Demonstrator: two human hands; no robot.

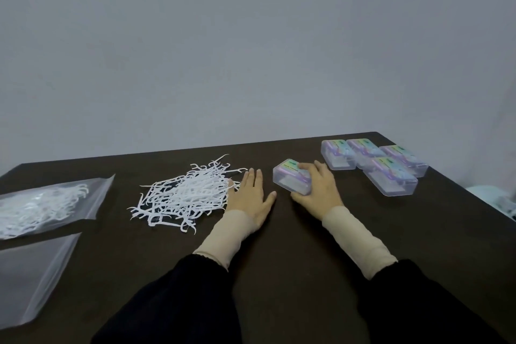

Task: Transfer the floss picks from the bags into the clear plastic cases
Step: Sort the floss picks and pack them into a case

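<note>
Hands are working apart at lower centre: the left hand [251, 198] is lying flat, fingers straight, touching the right edge of the white picks [184, 193] heaped on the dark surface [293, 260]; the right hand [317, 190] is gripping a clear case [291, 176], angled toward lower right. More cases [374, 165] are sitting right, bags [47, 204] left.

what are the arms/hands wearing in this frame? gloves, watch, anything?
Both hands, left hand and right hand, are bare: no gloves, rings or watch visible. Each forearm has a snug beige inner sleeve reaching the wrist, under a loose black outer sleeve ending mid-forearm.
</note>
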